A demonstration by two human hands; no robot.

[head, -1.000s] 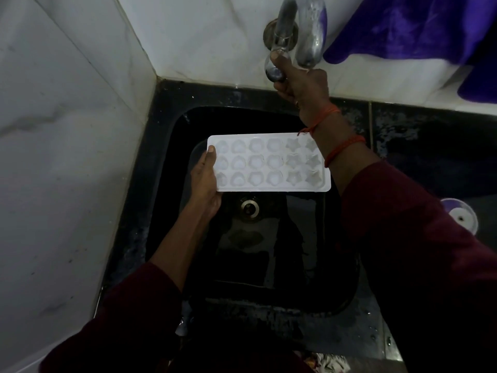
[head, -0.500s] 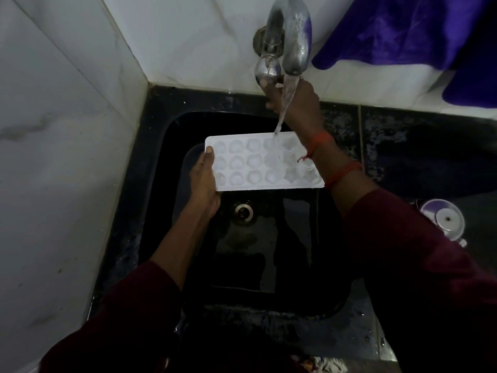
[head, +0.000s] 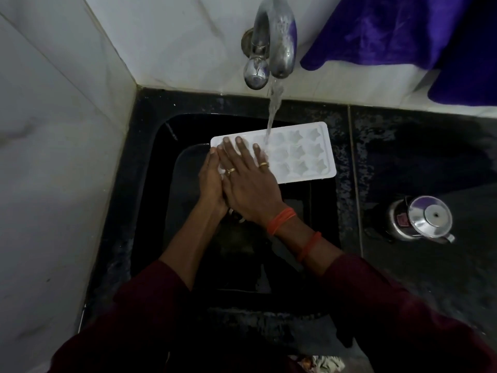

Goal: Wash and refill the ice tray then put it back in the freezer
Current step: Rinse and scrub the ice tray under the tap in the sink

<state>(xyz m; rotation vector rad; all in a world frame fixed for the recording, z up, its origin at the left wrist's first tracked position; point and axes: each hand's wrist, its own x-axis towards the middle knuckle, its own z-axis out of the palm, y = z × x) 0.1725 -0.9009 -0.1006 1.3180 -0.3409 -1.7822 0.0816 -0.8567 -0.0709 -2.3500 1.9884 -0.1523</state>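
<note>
A white ice tray (head: 301, 154) with star-shaped cells is held level over the black sink (head: 150, 200). Water runs from the steel tap (head: 279, 47) onto the tray's middle. My left hand (head: 211, 184) grips the tray's left end from the side and below. My right hand (head: 247, 179) lies flat on the tray's left half, fingers spread over the cells, partly covering my left hand. The tray's left cells are hidden under my right hand.
Pale marble walls close in at the left and back. A purple cloth (head: 403, 30) hangs at the upper right. On the dark wet counter (head: 416, 162) to the right stands a steel kettle (head: 422, 219) with a lid.
My right hand has left the tap handle and come down flat onto the tray. Water started running between the earlier frames and still flows. The tray has shifted slightly under the stream.
</note>
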